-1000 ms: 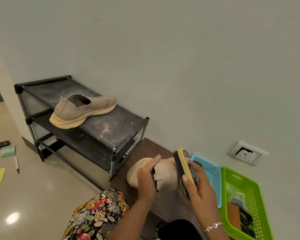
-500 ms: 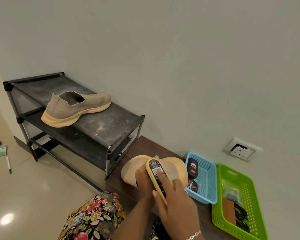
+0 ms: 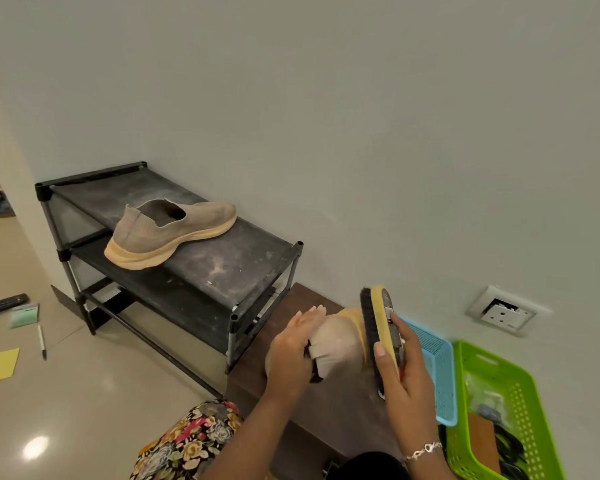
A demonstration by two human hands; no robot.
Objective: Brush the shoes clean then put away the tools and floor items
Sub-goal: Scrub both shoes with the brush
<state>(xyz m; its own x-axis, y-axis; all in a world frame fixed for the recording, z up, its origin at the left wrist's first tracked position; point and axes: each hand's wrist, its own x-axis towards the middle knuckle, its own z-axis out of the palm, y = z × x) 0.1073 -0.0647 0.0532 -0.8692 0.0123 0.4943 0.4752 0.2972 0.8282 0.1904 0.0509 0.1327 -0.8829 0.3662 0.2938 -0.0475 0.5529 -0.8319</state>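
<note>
Here, a beige knit slip-on shoe (image 3: 340,344) is held on the dark brown wooden bench (image 3: 326,420) by the left hand (image 3: 291,348), whose fingers are wrapped over its collar. A yellow-backed brush (image 3: 378,327) with black bristles is gripped in the right hand (image 3: 402,372) — stood nearly on end, bristles set against the shoe's side. The matching second shoe (image 3: 170,233) is laid on the top shelf of the dusty black metal rack (image 3: 236,261). A light-blue plastic basket (image 3: 437,362) and a lime-green plastic basket (image 3: 534,403) are placed side by side — just beyond the right hand.

Left hand (image 3: 291,348) round the shoe (image 3: 340,341), right hand (image 3: 407,370) round the brush (image 3: 378,313), forearms forward side by side.
</note>
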